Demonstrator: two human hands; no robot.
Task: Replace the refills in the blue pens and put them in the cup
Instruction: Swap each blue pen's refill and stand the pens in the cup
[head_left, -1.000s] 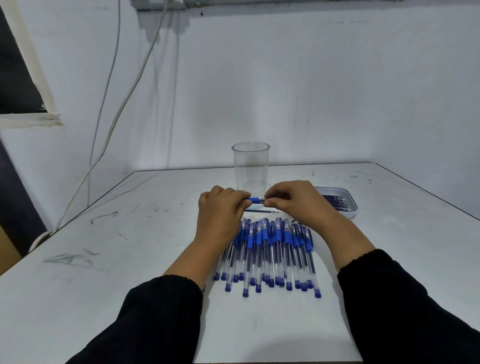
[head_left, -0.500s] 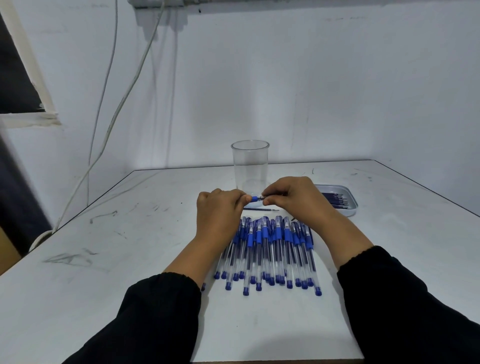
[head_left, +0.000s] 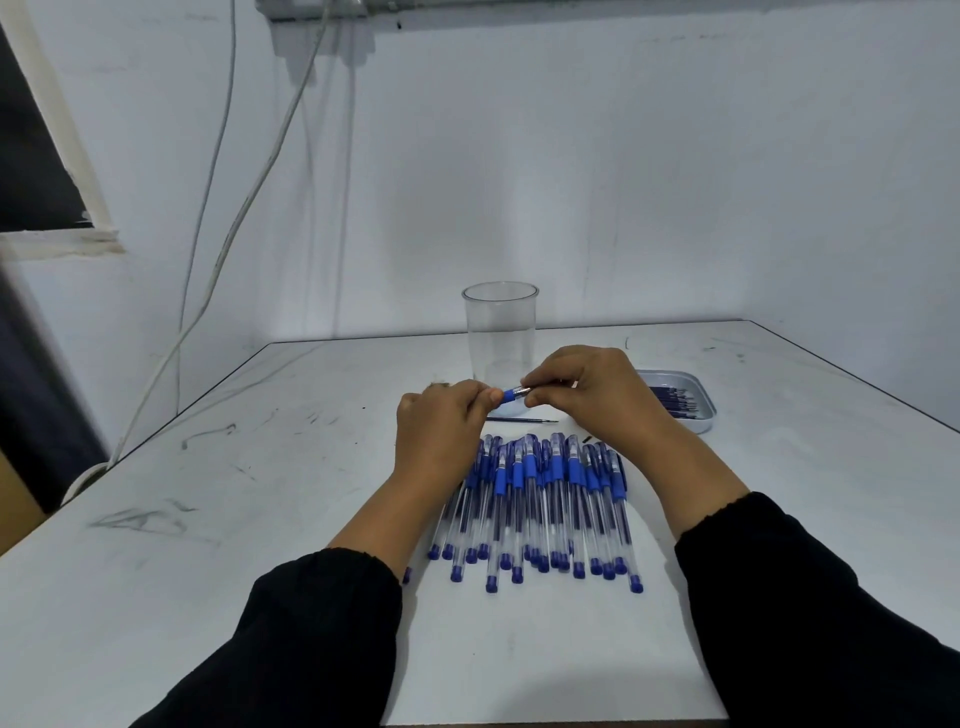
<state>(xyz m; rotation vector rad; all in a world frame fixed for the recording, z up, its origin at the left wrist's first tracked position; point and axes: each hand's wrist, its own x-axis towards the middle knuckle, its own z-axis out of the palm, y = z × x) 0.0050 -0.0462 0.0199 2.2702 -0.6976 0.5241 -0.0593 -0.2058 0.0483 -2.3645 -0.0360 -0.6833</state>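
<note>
Both hands hold one blue pen (head_left: 511, 395) level above the table, in front of the clear plastic cup (head_left: 500, 332). My left hand (head_left: 441, 431) grips the pen's barrel, mostly hidden in the fist. My right hand (head_left: 592, 395) pinches the pen's tip end, where a blue grip and a metal tip show between the hands. A row of several blue capped pens (head_left: 540, 509) lies below the hands. A single loose refill (head_left: 522, 420) lies on the table just behind that row.
A small grey tray (head_left: 698, 410) with several dark refills sits at the right, behind my right hand. The white table (head_left: 234, 519) has scuff marks on its left part. White cables (head_left: 223, 244) hang down the wall at the left.
The hands have stayed together on the pen and risen slightly toward the cup. A bit more of the blue grip and metal tip shows between them.
</note>
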